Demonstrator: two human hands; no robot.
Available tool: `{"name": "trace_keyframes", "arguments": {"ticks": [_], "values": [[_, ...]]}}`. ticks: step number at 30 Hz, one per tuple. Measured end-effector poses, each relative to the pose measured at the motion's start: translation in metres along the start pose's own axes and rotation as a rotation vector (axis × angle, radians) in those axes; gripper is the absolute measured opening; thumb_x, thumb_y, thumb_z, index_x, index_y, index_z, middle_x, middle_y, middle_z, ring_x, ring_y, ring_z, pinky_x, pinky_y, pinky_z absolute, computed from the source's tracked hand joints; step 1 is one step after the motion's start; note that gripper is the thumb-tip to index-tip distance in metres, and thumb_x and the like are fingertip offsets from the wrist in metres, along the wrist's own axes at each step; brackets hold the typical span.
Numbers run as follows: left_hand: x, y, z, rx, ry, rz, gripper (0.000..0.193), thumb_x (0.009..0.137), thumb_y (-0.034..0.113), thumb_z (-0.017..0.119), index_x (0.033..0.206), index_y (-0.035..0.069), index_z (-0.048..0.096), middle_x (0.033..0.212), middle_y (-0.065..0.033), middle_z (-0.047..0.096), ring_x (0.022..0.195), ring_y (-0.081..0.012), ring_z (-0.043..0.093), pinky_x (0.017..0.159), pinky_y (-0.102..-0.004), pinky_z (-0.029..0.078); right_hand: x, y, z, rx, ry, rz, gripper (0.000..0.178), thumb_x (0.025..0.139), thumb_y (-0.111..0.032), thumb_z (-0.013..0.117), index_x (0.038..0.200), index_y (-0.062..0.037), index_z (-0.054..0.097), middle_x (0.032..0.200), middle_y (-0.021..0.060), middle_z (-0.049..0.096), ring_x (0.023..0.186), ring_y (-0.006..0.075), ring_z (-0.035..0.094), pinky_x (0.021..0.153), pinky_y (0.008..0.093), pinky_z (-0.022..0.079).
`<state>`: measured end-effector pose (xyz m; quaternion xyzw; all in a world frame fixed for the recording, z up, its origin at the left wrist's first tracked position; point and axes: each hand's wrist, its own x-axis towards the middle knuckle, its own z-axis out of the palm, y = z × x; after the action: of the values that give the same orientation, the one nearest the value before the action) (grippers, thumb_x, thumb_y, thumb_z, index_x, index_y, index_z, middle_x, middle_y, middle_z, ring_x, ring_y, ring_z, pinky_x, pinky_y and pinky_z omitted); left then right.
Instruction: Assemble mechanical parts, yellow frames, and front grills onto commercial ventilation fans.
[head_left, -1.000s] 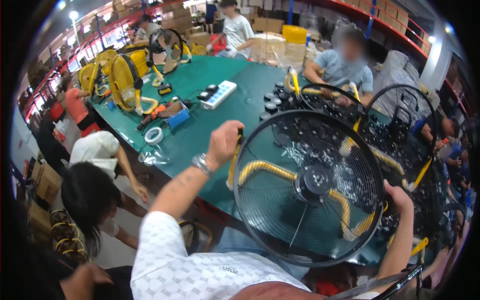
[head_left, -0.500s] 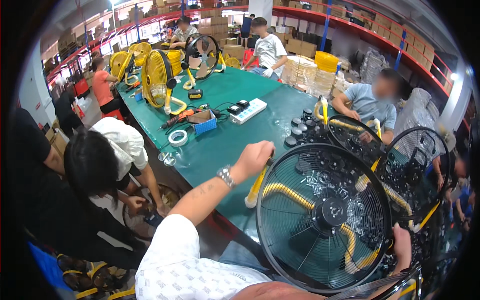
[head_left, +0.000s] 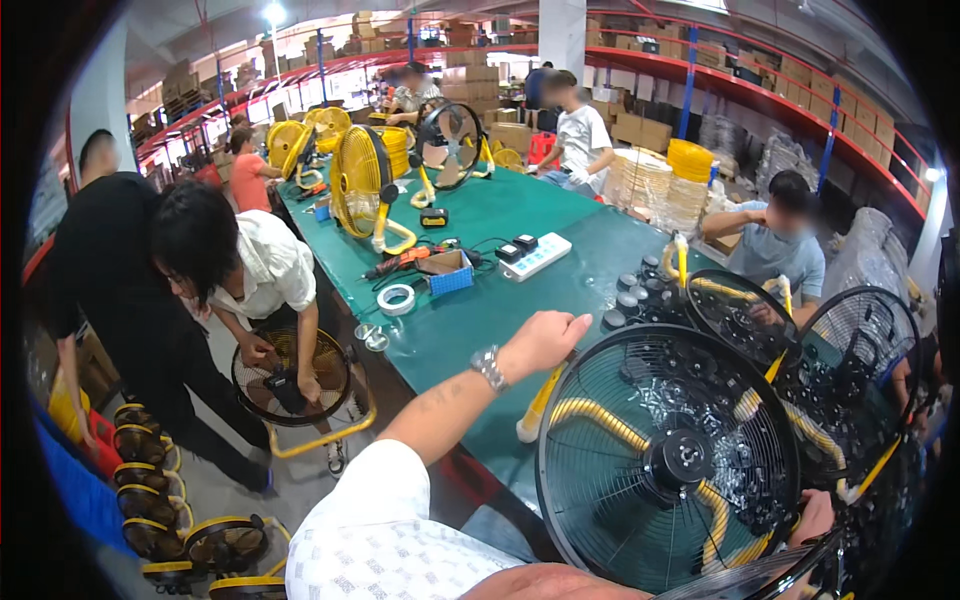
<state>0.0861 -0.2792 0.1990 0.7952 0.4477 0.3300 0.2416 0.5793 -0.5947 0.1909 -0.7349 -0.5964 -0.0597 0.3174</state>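
Observation:
A large black fan (head_left: pixel 605 480) with a round wire guard stands before me at the table's near edge, on a stand of yellow tube (head_left: pixel 545 400). My left hand (head_left: pixel 545 345) is curled at the upper left of the guard, by the top of the stand, with its thumb stretched to the right. Whatever its fingers grip is hidden behind the hand. Low on the right, my right hand (head_left: pixel 815 517) is closed against the guard's side, partly covered by a clear curved edge in front. Small silvery and black parts (head_left: pixel 655 410) show through the guard.
On the green table (head_left: pixel 480 345) lie a white power strip (head_left: pixel 537 258), a blue box (head_left: pixel 450 275), tape (head_left: pixel 396 299) and an orange power tool (head_left: pixel 400 262). Black fans (head_left: pixel 855 350) crowd the right. At left a co-worker bends over another fan (head_left: pixel 292 375); more fans (head_left: pixel 150 480) line the floor.
My view has shifted, so the table and fan sit lower and farther right. My left thumb now sticks out. The co-worker at right has raised an arm toward the head.

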Motion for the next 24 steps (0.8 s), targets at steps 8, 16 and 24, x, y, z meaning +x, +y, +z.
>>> {"name": "trace_keyframes", "arguments": {"ticks": [8,16,24], "values": [[-0.024,-0.019,0.025,-0.447,0.312,0.281,0.033,0.103,0.024,0.045,0.116,-0.002,0.062,0.121,-0.0138,0.067,0.108,-0.022,0.064,0.094,-0.0342,0.049,0.016,0.007,-0.003,0.242,0.111,0.24,0.039,0.102,-0.023,0.05,0.117,0.0111,0.062,0.085,0.0118,0.067,0.08,0.0158,0.061,0.075,0.0334,0.047],[-0.013,-0.015,0.024,-0.192,0.218,0.144,0.034,0.103,0.027,0.048,0.108,-0.003,0.064,0.114,-0.0131,0.069,0.102,-0.0222,0.066,0.085,-0.0343,0.051,0.007,0.037,0.006,0.243,-0.102,0.127,0.033,0.103,-0.03,0.052,0.106,0.0001,0.065,0.084,0.0036,0.057,0.077,0.0149,0.052,0.074,0.0293,0.045],[-0.018,-0.001,0.015,-0.497,0.272,0.094,0.035,0.103,0.026,0.047,0.111,-0.004,0.062,0.116,-0.018,0.067,0.103,-0.0225,0.064,0.093,-0.0363,0.049,-0.009,0.018,-0.011,0.032,0.02,0.12,0.032,0.1,-0.013,0.058,0.129,-0.0005,0.062,0.119,0.0178,0.068,0.106,0.0278,0.064,0.091,0.035,0.051]]}}
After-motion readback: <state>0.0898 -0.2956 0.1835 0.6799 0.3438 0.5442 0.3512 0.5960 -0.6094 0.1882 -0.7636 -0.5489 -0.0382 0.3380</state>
